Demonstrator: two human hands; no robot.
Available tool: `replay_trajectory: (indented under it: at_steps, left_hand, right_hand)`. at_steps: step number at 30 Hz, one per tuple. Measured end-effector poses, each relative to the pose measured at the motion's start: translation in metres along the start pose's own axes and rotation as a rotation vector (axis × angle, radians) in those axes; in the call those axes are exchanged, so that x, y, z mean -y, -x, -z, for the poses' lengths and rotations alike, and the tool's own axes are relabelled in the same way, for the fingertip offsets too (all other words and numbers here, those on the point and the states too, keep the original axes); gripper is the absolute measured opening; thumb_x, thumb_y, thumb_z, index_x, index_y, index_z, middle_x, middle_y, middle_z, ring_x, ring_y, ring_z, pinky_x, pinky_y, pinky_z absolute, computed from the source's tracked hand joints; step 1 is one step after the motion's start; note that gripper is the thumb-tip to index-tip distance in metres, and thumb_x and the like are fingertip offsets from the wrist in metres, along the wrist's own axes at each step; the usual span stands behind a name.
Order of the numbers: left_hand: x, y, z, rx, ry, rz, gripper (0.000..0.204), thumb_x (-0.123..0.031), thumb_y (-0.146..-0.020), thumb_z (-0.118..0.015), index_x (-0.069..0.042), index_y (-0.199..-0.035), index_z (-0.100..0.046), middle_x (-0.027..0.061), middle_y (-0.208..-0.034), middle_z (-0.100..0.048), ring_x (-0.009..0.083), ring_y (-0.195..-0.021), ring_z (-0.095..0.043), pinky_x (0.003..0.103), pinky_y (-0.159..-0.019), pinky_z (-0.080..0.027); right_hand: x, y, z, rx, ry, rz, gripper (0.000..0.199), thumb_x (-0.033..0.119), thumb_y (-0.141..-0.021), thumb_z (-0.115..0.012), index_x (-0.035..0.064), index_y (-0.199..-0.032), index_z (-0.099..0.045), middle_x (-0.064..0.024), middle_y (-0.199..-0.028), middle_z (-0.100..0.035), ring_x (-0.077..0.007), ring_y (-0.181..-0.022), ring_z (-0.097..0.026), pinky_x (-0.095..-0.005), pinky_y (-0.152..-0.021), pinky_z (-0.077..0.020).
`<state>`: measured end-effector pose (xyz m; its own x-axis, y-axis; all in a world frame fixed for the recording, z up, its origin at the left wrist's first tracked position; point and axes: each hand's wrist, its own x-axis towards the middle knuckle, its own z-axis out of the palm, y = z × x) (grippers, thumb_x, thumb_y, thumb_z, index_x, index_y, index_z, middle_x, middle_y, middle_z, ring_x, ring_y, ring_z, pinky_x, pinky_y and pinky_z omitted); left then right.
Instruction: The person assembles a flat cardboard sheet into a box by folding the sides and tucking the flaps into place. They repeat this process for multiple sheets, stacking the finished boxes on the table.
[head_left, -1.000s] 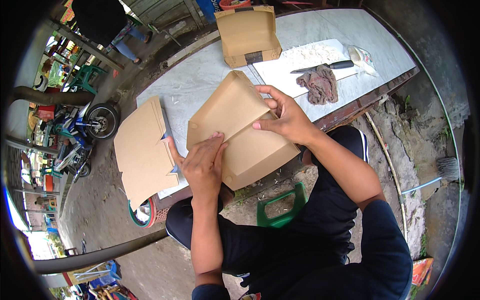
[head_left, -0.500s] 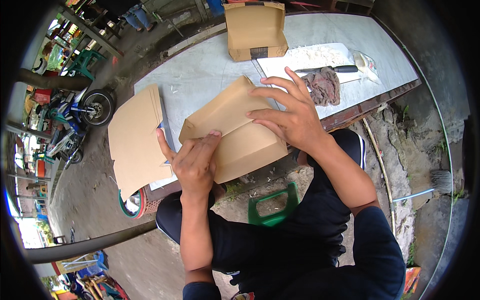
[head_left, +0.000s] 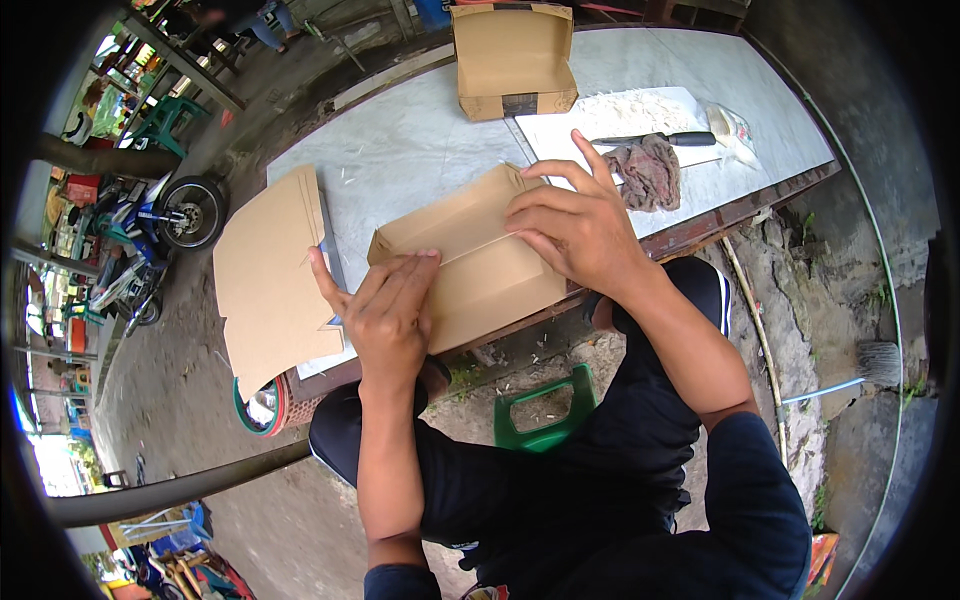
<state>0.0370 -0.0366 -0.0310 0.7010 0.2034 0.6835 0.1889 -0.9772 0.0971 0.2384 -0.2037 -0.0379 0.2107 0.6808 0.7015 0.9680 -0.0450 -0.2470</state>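
A partly folded brown cardboard box (head_left: 495,283) lies between my hands at the table's near edge, its inside facing up. Its far wall and corners stand up, and a crease runs across its middle. My left hand (head_left: 385,312) holds the left end, fingers pressed together by the crease and one finger sticking out. At the right end, my right hand (head_left: 583,228) pinches near the same crease, with its index finger raised. Left of the box lies a stack of flat brown cardboard sheets (head_left: 268,270).
An open folded box (head_left: 515,60) stands at the table's far side. To the right are a white board with pale shreds (head_left: 635,105), a black-handled tool (head_left: 690,138), a crumpled cloth (head_left: 648,172) and a clear plastic bag (head_left: 737,132). Below sits a green stool (head_left: 545,437).
The box has tilted, its near edge shifting slightly away from me and its far wall folding further inward. Both hands stay on it, the right one's fingers drawn closer to the crease.
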Motion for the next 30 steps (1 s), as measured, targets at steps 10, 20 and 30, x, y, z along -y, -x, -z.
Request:
replay_trajectory:
  at_steps: [10, 20, 30]
  left_hand:
    - [-0.014, 0.0, -0.01, 0.002, 0.026, -0.049, 0.026, -0.002, -0.085, -0.07, -0.016, -0.103, -0.082, -0.0018, -0.092, -0.079, 0.0143, -0.1, -0.075, 0.066, -0.128, -0.013]
    - [-0.005, -0.004, -0.005, -0.155, 0.059, -0.007, 0.02, -0.006, -0.089, -0.077, -0.017, -0.105, -0.082, -0.0018, -0.096, -0.081, 0.0162, -0.1, -0.077, 0.063, -0.129, -0.015]
    - [0.001, -0.088, -0.039, -0.405, 0.404, -0.106, 0.04, -0.018, -0.103, -0.065, -0.003, -0.14, -0.063, 0.0177, -0.148, -0.061, 0.0321, -0.142, -0.054, 0.049, -0.123, -0.033]
  right_hand:
    - [0.016, 0.001, -0.015, -0.058, 0.057, 0.065, 0.012, 0.02, -0.077, -0.077, 0.0267, -0.085, -0.084, 0.0117, -0.078, -0.071, -0.0101, -0.096, -0.065, -0.0615, -0.129, -0.0245]
    - [0.021, -0.006, -0.003, -0.316, -0.181, -0.213, 0.051, 0.014, -0.083, -0.084, 0.0177, -0.133, -0.071, -0.0038, -0.103, -0.076, -0.0235, -0.121, -0.063, -0.0516, -0.123, -0.0335]
    - [-0.071, -0.003, 0.001, -0.403, -1.123, -1.012, 0.036, 0.018, -0.107, -0.062, 0.0044, -0.14, -0.064, -0.0076, -0.117, -0.076, -0.0133, -0.099, -0.07, -0.0308, -0.089, -0.057]
